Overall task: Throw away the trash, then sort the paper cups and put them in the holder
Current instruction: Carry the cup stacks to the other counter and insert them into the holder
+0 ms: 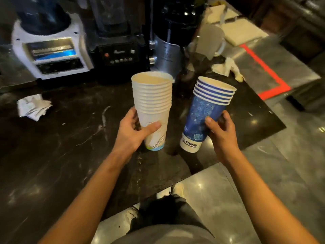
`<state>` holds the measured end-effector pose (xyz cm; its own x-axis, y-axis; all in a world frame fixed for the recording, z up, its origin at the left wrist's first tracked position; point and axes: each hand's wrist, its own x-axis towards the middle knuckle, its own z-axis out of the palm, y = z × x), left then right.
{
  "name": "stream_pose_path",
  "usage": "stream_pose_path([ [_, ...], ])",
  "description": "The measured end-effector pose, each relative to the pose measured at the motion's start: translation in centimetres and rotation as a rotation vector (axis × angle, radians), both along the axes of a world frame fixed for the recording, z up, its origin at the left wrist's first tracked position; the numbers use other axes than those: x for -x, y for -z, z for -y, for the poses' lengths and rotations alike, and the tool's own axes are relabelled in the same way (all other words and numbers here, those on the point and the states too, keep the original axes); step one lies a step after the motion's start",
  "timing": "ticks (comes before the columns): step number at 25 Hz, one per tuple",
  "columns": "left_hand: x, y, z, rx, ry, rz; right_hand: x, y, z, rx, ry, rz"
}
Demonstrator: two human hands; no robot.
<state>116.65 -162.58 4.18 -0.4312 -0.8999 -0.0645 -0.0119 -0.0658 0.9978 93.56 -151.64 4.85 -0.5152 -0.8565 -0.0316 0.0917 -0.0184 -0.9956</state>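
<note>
The nested white paper cups [152,103] are clasped in the left hand [131,133] and the nested blue patterned paper cups [205,111] in the right hand [222,133], so sorting appears done, while crumpled white paper [32,106] is left on the dark marble desk [70,138] and no holder is seen.

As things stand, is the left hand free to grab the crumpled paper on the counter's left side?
Probably not yet. The left hand is wrapped around the white cup stack. Nothing lies between it and the crumpled paper on the counter, but it would have to put the stack down first.

The stack of white cups [152,103] was marked near its base with a pale blue band, while the stack of blue cups [205,113] was patterned with lighter blue flowers above a white base band. The counter [61,147] was black, veined white.
</note>
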Motion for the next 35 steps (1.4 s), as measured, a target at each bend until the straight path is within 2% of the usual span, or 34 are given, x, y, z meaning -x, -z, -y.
stream_pose_path([
  [3, 6.4, -0.4, -0.7, -0.038, 0.196, -0.036, 3.1, -0.5, -4.8, -0.004, 0.207, -0.048],
  [4, 6.6, -0.4, -0.8, -0.047, 0.202, -0.032, 3.2, -0.3, -5.2, -0.015, 0.206, -0.045],
  [8, 16.7, -1.6, -3.5, -0.008, 0.417, -0.034, 9.8, -1.1, -11.6, 0.034, 0.445, -0.022],
  [10, 19.7, -2.0, -4.3, 0.011, 0.474, -0.028, 11.7, -1.1, -13.4, 0.048, 0.494, -0.011],
  [13, 30.3, -2.5, -8.9, 0.057, 0.669, -0.035, 18.1, -2.0, -20.0, 0.088, 0.675, -0.045],
  [14, 30.5, -2.7, -9.1, 0.055, 0.677, -0.031, 18.3, -1.9, -20.1, 0.075, 0.67, -0.046],
  [18, 42.3, -2.7, -16.8, 0.079, 0.912, -0.041, 24.8, -2.2, -29.9, 0.08, 0.882, -0.088],
  [20, 44.5, -3.1, -18.1, 0.082, 0.947, -0.048, 25.8, -2.1, -31.8, 0.082, 0.907, -0.102],
  [21, 47.7, -2.8, -20.5, 0.07, 1.026, -0.042, 27.0, -2.0, -34.7, 0.073, 0.995, -0.099],
  [30, 62.5, -1.9, -30.8, 0.088, 1.388, -0.05, 32.4, 0.4, -43.9, 0.055, 1.353, -0.075],
  [35, 73.1, -2.0, -35.8, 0.057, 1.577, -0.107, 38.7, -0.6, -47.7, 0.05, 1.553, -0.132],
])
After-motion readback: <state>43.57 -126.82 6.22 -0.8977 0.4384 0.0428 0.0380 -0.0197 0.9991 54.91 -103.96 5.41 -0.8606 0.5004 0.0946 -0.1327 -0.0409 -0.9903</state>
